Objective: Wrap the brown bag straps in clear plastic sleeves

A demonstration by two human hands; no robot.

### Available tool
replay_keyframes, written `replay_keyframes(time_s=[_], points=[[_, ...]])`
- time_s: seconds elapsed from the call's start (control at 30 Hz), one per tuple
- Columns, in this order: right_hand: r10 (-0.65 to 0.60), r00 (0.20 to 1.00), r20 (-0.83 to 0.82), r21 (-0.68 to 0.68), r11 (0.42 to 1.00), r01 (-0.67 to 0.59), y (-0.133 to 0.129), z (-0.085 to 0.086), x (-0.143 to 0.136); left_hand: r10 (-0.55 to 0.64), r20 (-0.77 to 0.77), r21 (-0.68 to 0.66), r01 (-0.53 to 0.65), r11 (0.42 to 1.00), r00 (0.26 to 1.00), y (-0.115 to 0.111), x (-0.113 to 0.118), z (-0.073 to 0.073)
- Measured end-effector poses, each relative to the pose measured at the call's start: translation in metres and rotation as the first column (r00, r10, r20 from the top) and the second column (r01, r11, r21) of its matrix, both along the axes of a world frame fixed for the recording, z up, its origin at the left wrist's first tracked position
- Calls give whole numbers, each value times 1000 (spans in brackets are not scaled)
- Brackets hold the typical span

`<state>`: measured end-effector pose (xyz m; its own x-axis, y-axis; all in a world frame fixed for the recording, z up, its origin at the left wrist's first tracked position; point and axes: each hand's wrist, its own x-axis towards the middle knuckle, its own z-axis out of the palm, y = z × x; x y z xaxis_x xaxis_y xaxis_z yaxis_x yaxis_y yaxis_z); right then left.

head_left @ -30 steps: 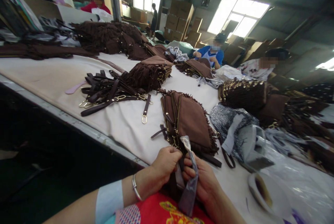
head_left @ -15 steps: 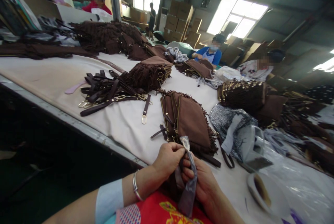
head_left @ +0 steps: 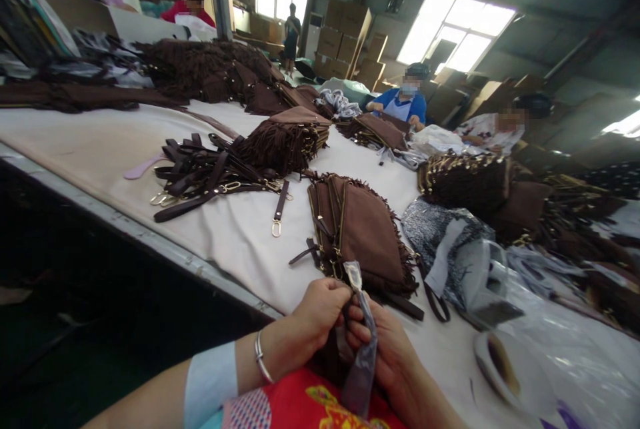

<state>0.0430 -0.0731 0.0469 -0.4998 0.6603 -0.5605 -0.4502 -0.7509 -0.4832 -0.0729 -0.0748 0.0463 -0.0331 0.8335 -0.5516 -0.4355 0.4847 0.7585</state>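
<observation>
Big windows shine at 12 and 1 o'clock from the hands, past a long bench [head_left: 240, 249] with pale cloth. Brown bags [head_left: 370, 232] with fringes lie in a stack near 12 o'clock, and dark straps [head_left: 200, 169] are heaped at 10.

If the fingers pinch too lightly, the slick grey wrapped strip [head_left: 367, 349] could slip down at 6 o'clock. A hard tug could rip its thin cover, and the loops and clips by the bags might snag it.

The left hand [head_left: 315, 312] comes in from 8 o'clock, wrist low, thumb and finger nipped together. What it pinches is hidden. The right hand [head_left: 387, 339] comes from 4 o'clock, fingers curled, nearly closed on the wrapped strip. Its top pokes up at 12, its tail hangs over the red cloth [head_left: 300, 396] at 6. Both hands nearly touch.
</observation>
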Motion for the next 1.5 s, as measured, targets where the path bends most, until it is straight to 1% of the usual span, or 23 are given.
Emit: replay_keyframes(time_s=[0.1,0.2,0.27,0.33,0.4,0.5,0.57,0.63,0.7,0.77,0.83,0.87,0.93,0.97,1.03,1.1,1.2,1.3,1.4,1.5], points=[[30,999,-41,-28,999,-32,0,-2,0,0,120,-50,6,999,993,-2,2,0],[48,997,-61,-38,998,-51,0,-1,0,1,142,-66,8,998,990,-5,3,5],[17,999,-45,-23,1000,-19,0,1,-1,10,90,-55,-5,998,996,-6,3,7],[6,1000,-10,-7,1000,-6,-1,4,-2,26,-22,-3,-26,1000,999,-8,4,8],[12,999,36,10,1000,-13,-1,6,-3,34,-171,99,-17,995,985,-10,3,7],[-11,992,126,70,998,2,1,7,-2,47,-361,247,46,968,931,-11,0,6],[-25,980,195,132,991,-1,3,6,1,51,-415,275,72,959,909,-10,-4,8],[-36,955,293,205,978,-26,5,5,5,54,-430,282,77,956,901,-8,-9,14],[-64,909,411,274,960,-57,7,4,8,49,-435,292,90,952,899,-4,-14,22],[-88,868,488,322,943,-86,8,6,11,30,-427,297,109,949,904,1,-20,28],[-97,871,482,344,935,-86,8,9,12,23,-394,279,96,956,919,3,-24,31],[-94,884,457,341,937,-77,8,11,11,34,-370,256,67,964,928,4,-26,31],[-76,919,387,297,954,-46,8,14,10,47,-301,184,10,983,953,2,-27,27],[-59,938,342,254,967,-32,8,14,9,29,-253,136,6,991,967,1,-26,24],[-16,971,237,154,988,-21,9,14,7,-46,-131,45,52,998,990,-3,-23,16],[5,991,133,85,996,-17,9,12,6,-123,15,5,123,992,992,-6,-20,8],[-3,999,33,55,998,1,8,9,5,-170,219,38,166,985,961,-6,-14,-1],[-25,1000,-9,23,999,25,6,7,5,-179,376,79,161,984,909,-2,-9,-7],[-36,999,-33,-9,999,36,6,5,4,-169,465,84,146,986,869,0,-5,-12],[-22,999,-34,-6,1000,22,6,4,3,-160,502,87,135,987,850,1,-4,-15]])
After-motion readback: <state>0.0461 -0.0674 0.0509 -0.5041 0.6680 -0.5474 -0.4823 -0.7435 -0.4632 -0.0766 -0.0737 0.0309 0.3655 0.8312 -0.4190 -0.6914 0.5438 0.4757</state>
